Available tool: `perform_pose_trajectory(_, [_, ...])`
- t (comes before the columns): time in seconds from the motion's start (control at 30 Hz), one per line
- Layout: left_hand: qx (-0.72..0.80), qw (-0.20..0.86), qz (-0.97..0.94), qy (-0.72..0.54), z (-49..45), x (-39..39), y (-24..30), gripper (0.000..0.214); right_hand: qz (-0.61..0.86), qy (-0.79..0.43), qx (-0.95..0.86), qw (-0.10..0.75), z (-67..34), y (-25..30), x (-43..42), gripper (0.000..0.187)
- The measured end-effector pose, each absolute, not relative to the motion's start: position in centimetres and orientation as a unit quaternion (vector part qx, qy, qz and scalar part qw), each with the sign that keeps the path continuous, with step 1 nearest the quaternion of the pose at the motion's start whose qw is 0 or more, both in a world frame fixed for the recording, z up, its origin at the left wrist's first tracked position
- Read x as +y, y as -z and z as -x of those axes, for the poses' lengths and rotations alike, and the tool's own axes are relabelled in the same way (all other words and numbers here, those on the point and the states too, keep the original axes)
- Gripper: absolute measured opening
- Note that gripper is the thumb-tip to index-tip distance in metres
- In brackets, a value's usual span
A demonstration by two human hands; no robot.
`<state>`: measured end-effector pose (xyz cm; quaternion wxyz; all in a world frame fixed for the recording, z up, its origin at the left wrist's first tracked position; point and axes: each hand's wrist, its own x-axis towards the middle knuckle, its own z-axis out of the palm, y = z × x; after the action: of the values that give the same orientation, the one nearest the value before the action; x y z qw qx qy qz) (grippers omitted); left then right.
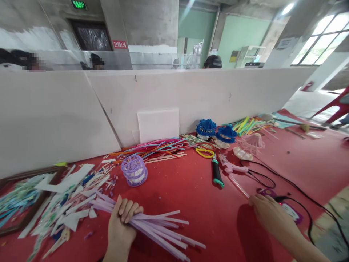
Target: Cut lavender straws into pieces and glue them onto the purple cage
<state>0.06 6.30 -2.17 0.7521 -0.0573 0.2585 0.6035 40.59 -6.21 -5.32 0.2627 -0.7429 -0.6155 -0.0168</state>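
Note:
My left hand (124,214) is closed around a bundle of lilac pipe cleaners (163,229), whose ends fan out to the right over the red table. At the right, my right hand (268,213) pinches the near end of a clear glue stick (239,186); its fingertips are partly hidden. Just beyond lies a pink glue gun (231,167) with a black cord. A knife with a black and green handle (217,174) rests left of it. A small round lilac frame with white inside (134,170) stands beyond my left hand.
Paper and pipe-cleaner scraps (73,196) cover the left side, beside a brown frame (40,203). Coloured pipe cleaners (158,145), yellow-handled scissors (205,153), and blue (206,128) and pink (251,142) roofed models line the white partition (191,91). A purple device (289,209) lies by my right hand.

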Motion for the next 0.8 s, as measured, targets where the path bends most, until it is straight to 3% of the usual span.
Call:
perform_pose_trajectory(0.17, [0.273,0.734,0.022,-0.621,-1.6,6.4,0.9,0.049,0.705,-0.049,-0.621,0.339,-33.5,3.1,-0.4,0.018])
perform_pose_trajectory(0.3, [0.283,0.747,-0.029,-0.601,-3.3,6.6,0.8,0.043,0.598,-0.134,-0.679,0.404,-24.2,4.5,4.4,0.047])
perform_pose_trajectory(0.4, [0.291,0.758,-0.047,-0.582,-3.9,6.4,1.4,0.028,0.516,-0.198,-0.697,0.457,-20.9,5.6,5.4,0.050])
perform_pose_trajectory(0.63, [0.293,0.765,-0.069,-0.569,-3.4,6.0,1.2,0.016,0.483,-0.236,-0.661,0.524,-25.7,5.8,3.2,0.046])
perform_pose_trajectory(0.8, [0.301,0.770,-0.079,-0.557,-3.2,5.9,0.6,0.018,0.484,-0.180,-0.693,0.503,-30.8,6.0,1.8,0.035])
